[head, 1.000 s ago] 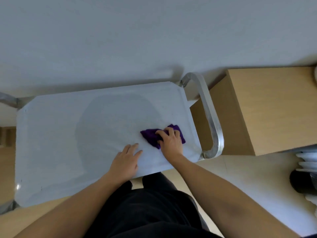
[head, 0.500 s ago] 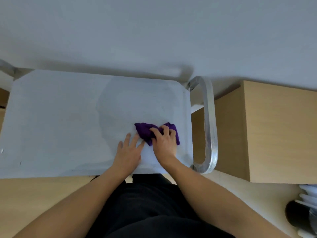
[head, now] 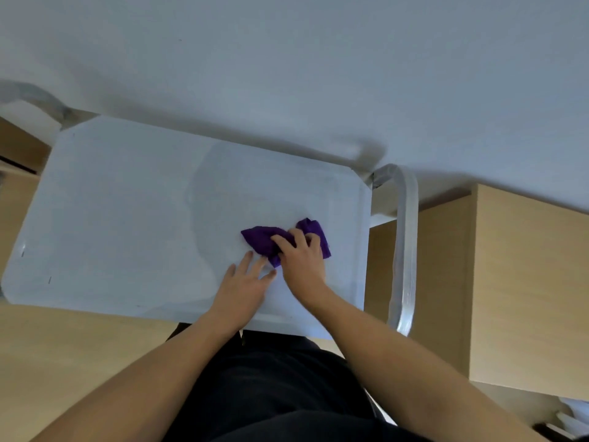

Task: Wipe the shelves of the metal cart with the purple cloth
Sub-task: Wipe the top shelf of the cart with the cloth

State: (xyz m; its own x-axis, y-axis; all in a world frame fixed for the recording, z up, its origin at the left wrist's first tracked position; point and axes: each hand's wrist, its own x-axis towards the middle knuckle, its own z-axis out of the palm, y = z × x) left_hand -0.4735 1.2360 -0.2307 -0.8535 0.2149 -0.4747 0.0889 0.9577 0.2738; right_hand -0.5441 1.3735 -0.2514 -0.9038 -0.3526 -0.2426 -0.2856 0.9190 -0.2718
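The metal cart's top shelf fills the middle of the view, pale and shiny. A crumpled purple cloth lies on its right part. My right hand presses down on the cloth, fingers curled over it. Just left of it, my left hand rests flat on the shelf with fingers spread, fingertips near the cloth's lower edge. The cart's curved metal handle stands at the right end of the shelf. The shelves below are hidden.
A light wooden cabinet stands close to the cart's right side. A white wall runs behind the cart. Wooden floor shows at the lower left. White and dark objects sit at the bottom right corner.
My right hand has slid the cloth slightly left over the shelf, and my left hand has come close beside it. The view has swung, tilting the cart.
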